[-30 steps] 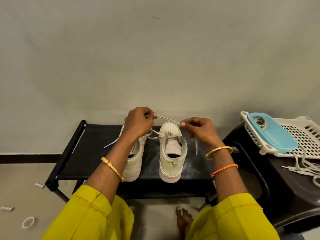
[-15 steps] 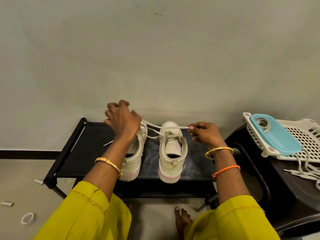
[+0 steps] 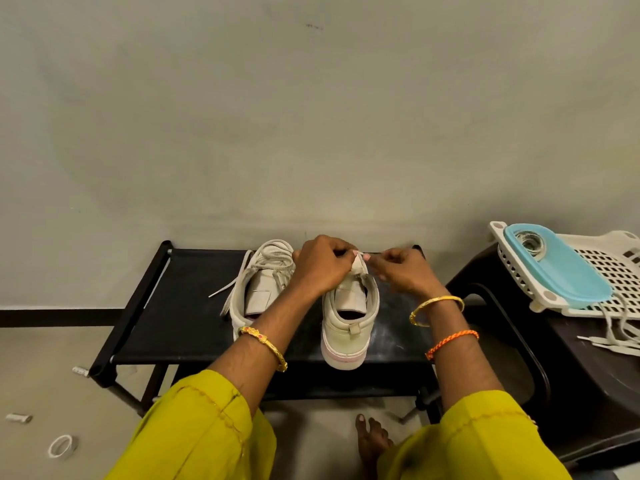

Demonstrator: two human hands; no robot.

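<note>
**Spotter:** What have you got on your feed, big things first?

**Operator:** From my end, a low black fabric-topped bench [image 3: 194, 306] against the wall serves as the tabletop. To its right is a dark brown plastic stool [image 3: 571, 393] carrying a white perforated plastic basket [image 3: 616, 271] with a light blue oval lid [image 3: 561, 271] lying on it. Two off-white high-top sneakers stand side by side on the tabletop, heels near, toes far. The left sneaker [image 3: 263, 292] is laced, with one loose end trailing off to the left.

**Spotter:** And the one being worked?

**Operator:** The right sneaker [image 3: 346, 334], near the middle of the tabletop. Both hands are over its far half. The left hand [image 3: 322, 268] comes in from the left and the right hand [image 3: 403, 271] from the right, and their fingertips almost meet above the far end of the tongue.

**Spotter:** How's the grip?

**Operator:** Narrow on both sides. I see curled fingers pinching a flat off-white lace [image 3: 359, 254], though only a short pale bit shows between them. The rest is hidden under the knuckles.

**Spotter:** What does the next move hang on?

**Operator:** On how the axes cross, I'd say. The shoe runs near to far, and the visible bit of lace lies left to right across it, right at the fingertips of both hands. Neither hand is nearer. I judge the ends would have to be drawn apart sideways, evenly, or the shoe may twist on the tabletop.
</note>
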